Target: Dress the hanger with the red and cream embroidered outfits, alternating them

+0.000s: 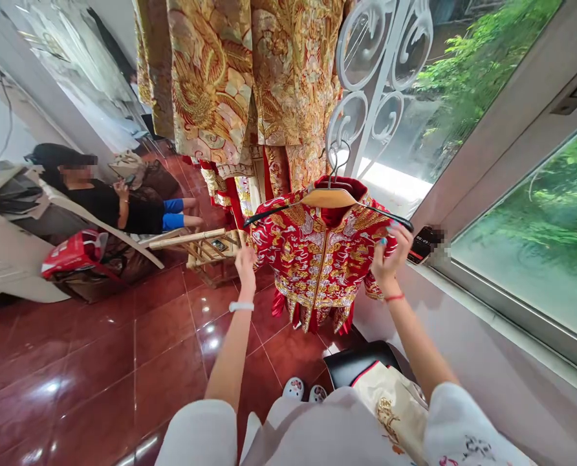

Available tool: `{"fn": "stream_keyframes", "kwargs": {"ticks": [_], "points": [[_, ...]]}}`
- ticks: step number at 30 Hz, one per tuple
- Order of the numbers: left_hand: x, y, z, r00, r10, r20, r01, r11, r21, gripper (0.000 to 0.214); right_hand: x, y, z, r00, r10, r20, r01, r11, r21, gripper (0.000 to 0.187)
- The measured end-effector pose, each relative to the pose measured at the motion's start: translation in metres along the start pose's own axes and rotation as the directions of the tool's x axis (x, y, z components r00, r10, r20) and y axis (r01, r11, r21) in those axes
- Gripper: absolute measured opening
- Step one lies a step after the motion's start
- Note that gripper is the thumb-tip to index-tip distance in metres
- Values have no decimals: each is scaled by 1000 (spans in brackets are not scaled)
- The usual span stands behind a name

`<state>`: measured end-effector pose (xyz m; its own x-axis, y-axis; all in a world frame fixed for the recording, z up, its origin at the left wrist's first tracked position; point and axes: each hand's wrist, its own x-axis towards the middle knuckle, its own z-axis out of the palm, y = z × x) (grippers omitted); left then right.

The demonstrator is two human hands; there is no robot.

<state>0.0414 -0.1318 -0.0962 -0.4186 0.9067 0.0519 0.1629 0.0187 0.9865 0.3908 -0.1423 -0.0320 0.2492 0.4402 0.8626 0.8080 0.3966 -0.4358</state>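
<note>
the red jacket (325,262) hangs upright between left hand (246,266) and right hand (392,255), both curled at its sleeves (263,241); can't tell if pinching.

Bright daylight enters through the large metal-framed glass window (535,239), washing the pale ledge (390,184) beside the white scrolled metal grille (380,84) almost to pure white. Spots of glare dot the glossy red-brown tiled floor (162,362), toward its left edge and near its middle. The red-and-gold embroidered jacket (312,259) is well lit and fairly sharp. Leafy greenery (487,58) behind the glass looks soft. Wide-angle distortion stretches the bare forearms (230,362); pixelated blocks cover part of the seated person (99,207).
</note>
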Motion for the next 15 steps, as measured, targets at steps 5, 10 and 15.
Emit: {"fn": "stream_keyframes", "kwargs": {"ticks": [5,10,15], "points": [[-22,-78,36,963,-146,224,163,985,-60,75,-111,49,-22,824,555,119,-548,832,-83,42],[15,-90,68,961,-92,259,146,970,-197,78,-183,82,-56,581,752,311,-765,635,-107,51],[38,-91,85,989,-128,73,131,991,-35,47,-253,93,-161,429,893,137,-857,450,-252,43]]}}
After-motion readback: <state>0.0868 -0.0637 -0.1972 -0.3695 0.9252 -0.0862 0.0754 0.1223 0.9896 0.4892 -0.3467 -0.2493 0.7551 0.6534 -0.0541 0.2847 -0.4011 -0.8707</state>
